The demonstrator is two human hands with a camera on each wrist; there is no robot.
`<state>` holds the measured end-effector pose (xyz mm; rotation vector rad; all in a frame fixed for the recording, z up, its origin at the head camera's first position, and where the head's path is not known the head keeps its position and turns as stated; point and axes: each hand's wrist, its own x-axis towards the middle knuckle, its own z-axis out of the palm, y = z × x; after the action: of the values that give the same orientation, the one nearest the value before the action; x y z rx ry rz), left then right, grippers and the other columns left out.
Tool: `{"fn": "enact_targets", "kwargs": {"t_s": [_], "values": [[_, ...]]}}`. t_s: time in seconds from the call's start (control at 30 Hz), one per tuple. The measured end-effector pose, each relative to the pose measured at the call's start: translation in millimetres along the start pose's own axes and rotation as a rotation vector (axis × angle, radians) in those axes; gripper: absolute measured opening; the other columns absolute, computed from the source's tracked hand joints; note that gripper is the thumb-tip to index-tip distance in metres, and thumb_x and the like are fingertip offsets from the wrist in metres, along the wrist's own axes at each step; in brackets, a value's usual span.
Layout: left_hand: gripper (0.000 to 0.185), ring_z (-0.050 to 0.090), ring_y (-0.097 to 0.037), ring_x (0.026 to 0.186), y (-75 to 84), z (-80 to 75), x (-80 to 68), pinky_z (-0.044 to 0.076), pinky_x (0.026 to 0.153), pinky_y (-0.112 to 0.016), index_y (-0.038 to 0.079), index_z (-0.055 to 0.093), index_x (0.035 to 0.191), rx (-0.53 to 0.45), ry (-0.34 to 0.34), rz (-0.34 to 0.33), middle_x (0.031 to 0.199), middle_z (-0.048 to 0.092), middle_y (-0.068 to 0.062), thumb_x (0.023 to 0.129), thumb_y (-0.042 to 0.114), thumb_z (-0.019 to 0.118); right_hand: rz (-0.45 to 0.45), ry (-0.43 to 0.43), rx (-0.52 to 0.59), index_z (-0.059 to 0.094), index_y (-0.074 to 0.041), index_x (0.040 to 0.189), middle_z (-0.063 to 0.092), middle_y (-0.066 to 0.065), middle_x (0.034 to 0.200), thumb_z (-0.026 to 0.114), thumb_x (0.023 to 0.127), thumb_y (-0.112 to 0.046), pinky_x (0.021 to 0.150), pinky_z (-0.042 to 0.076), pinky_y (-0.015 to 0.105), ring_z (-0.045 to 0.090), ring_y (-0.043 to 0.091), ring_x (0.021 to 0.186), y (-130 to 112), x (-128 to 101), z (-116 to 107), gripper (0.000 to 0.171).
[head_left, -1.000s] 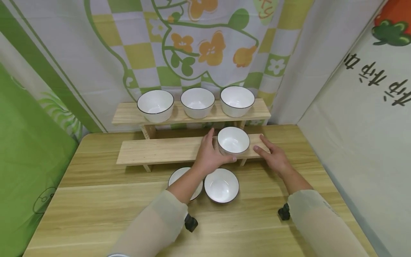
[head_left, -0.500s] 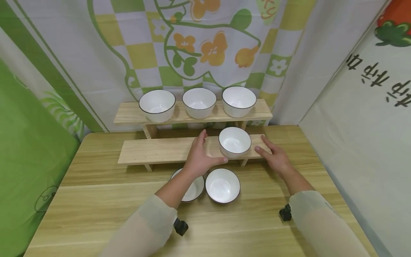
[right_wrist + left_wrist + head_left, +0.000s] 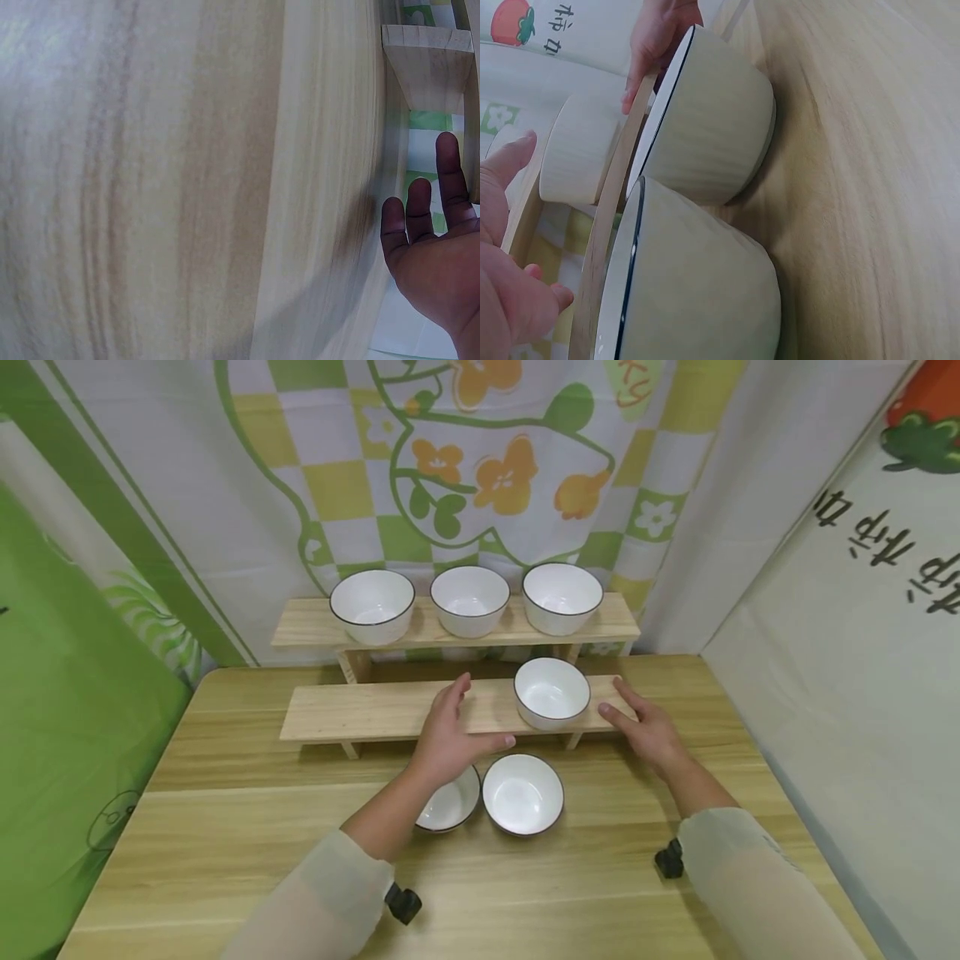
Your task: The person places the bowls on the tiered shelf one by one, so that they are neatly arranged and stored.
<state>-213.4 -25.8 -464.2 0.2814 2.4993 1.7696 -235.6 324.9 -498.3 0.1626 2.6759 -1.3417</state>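
A white bowl [image 3: 552, 693] with a dark rim stands upright on the right part of the lower wooden shelf [image 3: 360, 710]. My left hand [image 3: 444, 739] is spread to the left of this bowl, apart from it, over the shelf's front edge; nothing is in its grasp. At the shelf's right end rests my right hand [image 3: 647, 731], thumb and index finger against the board. Its other fingers [image 3: 420, 206] extend loosely below in the right wrist view. On the table in front are two more bowls, a right one [image 3: 522, 795] and a left one [image 3: 450, 802] partly hidden by my left hand.
Three matching bowls stand in a row on the upper shelf [image 3: 517, 631]: left [image 3: 372, 607], middle [image 3: 470, 602] and right [image 3: 562, 599]. The wooden table [image 3: 247, 852] extends around the stand. A patterned curtain [image 3: 337, 485] hangs behind it.
My left hand has let go of the bowl on the lower shelf and drawn away leftward and toward me. The bowl stays put, and my right hand keeps its place at the shelf end.
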Motion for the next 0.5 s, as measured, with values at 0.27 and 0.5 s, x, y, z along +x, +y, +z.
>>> {"fn": "enact_targets", "kwargs": {"t_s": [0.27,0.5], "values": [[0.109,0.037,-0.019,0.147,-7.8,-15.0,-10.5,0.032,0.121,-0.035,0.012,0.036,0.160,-0.020,0.008,0.036,0.160,0.039,-0.006,0.074,0.039,0.096,0.003,-0.003,-0.004,0.021,-0.034,0.165,0.014,0.017,0.170,0.059,0.097,-0.067,0.122,0.015,0.063,0.012,0.046,0.155,1.0,1.2,1.2,0.085],[0.101,0.041,-0.021,0.144,-16.6,-26.0,-20.1,0.034,0.120,-0.038,0.011,0.041,0.157,-0.019,0.008,0.056,0.156,0.044,-0.010,0.076,0.040,0.094,-0.020,-0.008,0.004,0.022,-0.033,0.165,0.013,0.006,0.172,0.060,0.099,-0.062,0.123,0.014,0.061,0.010,0.041,0.157,3.1,0.8,1.2,0.082]]}}
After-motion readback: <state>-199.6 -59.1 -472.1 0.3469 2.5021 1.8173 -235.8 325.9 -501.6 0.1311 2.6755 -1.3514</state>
